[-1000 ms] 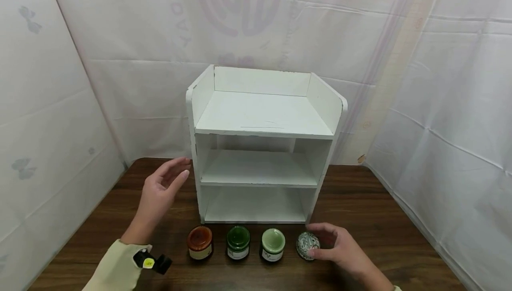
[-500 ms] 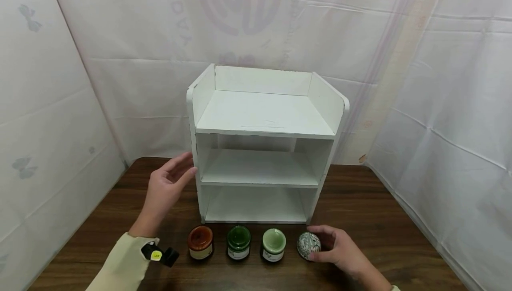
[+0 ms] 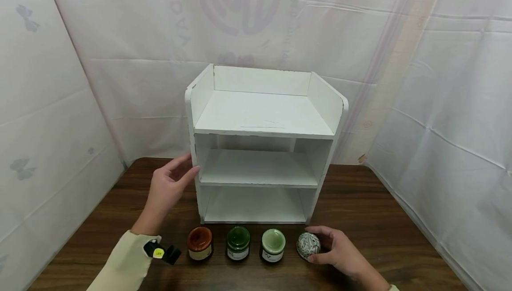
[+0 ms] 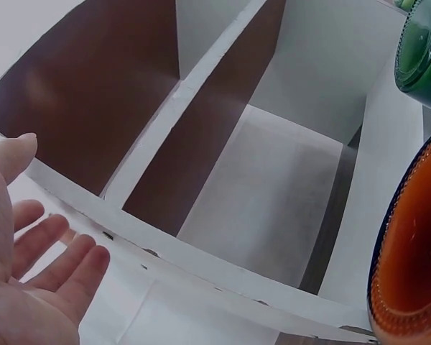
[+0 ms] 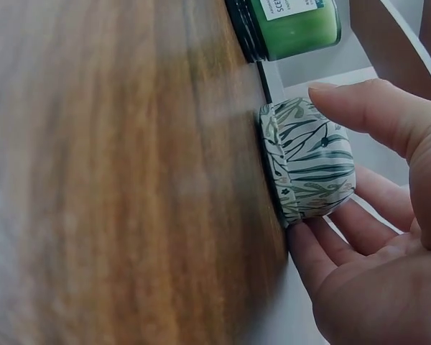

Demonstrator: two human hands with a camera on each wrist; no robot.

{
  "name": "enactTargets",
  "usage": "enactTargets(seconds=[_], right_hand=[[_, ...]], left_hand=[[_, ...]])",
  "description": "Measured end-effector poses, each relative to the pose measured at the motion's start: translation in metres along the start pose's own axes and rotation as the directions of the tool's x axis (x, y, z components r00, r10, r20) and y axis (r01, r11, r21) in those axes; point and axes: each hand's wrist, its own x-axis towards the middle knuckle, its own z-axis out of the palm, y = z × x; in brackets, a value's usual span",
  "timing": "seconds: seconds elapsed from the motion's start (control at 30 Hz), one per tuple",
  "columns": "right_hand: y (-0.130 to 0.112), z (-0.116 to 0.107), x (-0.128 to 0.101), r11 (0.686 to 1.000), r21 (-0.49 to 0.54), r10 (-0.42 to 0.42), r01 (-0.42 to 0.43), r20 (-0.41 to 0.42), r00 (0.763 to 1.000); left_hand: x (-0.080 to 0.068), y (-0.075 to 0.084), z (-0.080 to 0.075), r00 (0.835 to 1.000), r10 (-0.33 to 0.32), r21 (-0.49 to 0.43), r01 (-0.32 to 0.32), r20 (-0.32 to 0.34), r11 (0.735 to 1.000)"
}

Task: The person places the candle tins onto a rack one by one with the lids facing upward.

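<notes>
My right hand (image 3: 340, 251) holds a small round tin (image 3: 308, 245) with a leaf pattern at the right end of a row on the table. In the right wrist view the thumb lies on one side of the tin (image 5: 312, 162) and the fingers on the other; its dark rim sits at the wood. My left hand (image 3: 170, 184) is beside the left side of a white shelf unit (image 3: 256, 184), thumb near its front edge, fingers loosely bent and holding nothing. In the left wrist view the left hand (image 4: 39, 266) overlaps the side panel; contact is unclear.
Left of the tin stand a light green glass jar (image 3: 273, 243), a dark green jar (image 3: 238, 242) and an amber jar (image 3: 199, 243), seemingly upside down. They line the shelf unit's front on the dark wooden table (image 3: 360, 202). White cloth walls (image 3: 120, 82) surround it.
My left hand has moved right, up to the shelf unit's side. My right hand stays at the tin, its thumb shifting slightly; the tin's visible pattern has turned a little.
</notes>
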Motion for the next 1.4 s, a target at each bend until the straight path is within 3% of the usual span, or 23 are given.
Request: enactTargets(seconds=[0.67, 1.4], right_hand=[[0.002, -0.001, 0.005, 0.997, -0.083, -0.003, 0.003, 0.001, 1.000], [0.004, -0.001, 0.004, 0.995, -0.096, 0.036, -0.037, -0.013, 0.999]], left_hand=[[0.003, 0.005, -0.006, 0.991, -0.124, 0.075, 0.120, 0.053, 0.990], [0.005, 0.012, -0.009, 0.980, -0.168, 0.139, 0.153, 0.105, 0.978]])
